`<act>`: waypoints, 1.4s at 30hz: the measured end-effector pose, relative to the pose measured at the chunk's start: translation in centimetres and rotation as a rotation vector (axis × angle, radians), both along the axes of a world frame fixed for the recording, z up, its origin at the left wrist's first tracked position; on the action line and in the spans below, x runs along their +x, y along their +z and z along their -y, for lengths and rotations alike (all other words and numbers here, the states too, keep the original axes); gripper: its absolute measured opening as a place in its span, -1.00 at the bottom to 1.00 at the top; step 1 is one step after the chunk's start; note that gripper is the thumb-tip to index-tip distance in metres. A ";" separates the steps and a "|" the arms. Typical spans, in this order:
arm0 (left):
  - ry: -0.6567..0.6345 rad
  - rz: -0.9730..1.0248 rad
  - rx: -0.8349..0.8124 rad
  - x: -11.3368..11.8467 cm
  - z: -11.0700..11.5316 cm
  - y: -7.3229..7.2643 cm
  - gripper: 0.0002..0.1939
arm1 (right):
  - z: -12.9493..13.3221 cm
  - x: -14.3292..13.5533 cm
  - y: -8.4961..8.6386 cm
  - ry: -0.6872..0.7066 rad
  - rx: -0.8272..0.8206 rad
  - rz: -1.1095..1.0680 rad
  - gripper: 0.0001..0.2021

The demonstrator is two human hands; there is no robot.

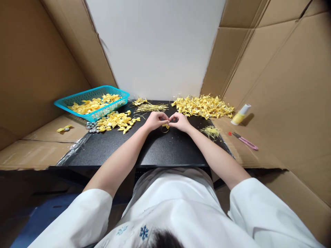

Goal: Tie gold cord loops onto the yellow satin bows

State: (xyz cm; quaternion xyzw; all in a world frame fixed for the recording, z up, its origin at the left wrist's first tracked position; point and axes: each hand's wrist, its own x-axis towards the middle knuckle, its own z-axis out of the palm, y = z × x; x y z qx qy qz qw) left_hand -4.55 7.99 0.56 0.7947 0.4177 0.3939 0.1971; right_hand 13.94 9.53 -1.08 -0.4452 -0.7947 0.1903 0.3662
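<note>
Nearest, black table [111, 148]: its front edge is running just before your white shirt [178, 193].
Pink-handled cutter [247, 143]: lying on cardboard to your right, near a red scrap [230, 133].
Left hand [156, 120]: you are pinching a small yellow piece [166, 127] between curled fingers.
Right hand [179, 122]: you are pinching at the same piece, fingertips meeting the left's.
Small yellow piece: hanging just beneath your fingertips, over the table; its upper part is being hidden.
Yellow clippings [210, 131]: lying right of your hands.
Loose yellow bows [115, 120]: lying left, beside silvery ornaments [92, 127].
Yellow-and-white bottle [240, 114]: standing tilted on the cardboard, right.
Yellow cords [152, 107]: lying bunched beyond your hands.
Blue basket [105, 112]: holding more bows, far left.
Yellow heap [204, 106]: spreading far right.
</note>
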 end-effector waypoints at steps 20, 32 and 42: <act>0.051 0.002 -0.014 -0.1 0.1 0.0 -0.96 | 0.4 -1.8 -0.5 -0.152 -0.220 0.003 -0.85; 0.064 -0.005 0.054 0.0 0.0 -0.2 -0.97 | 0.6 -1.9 -0.7 -0.149 -0.195 0.059 -0.91; 0.117 0.021 0.091 0.0 0.0 -0.2 -0.94 | 1.1 -1.7 -0.8 -0.122 -0.126 0.103 -0.92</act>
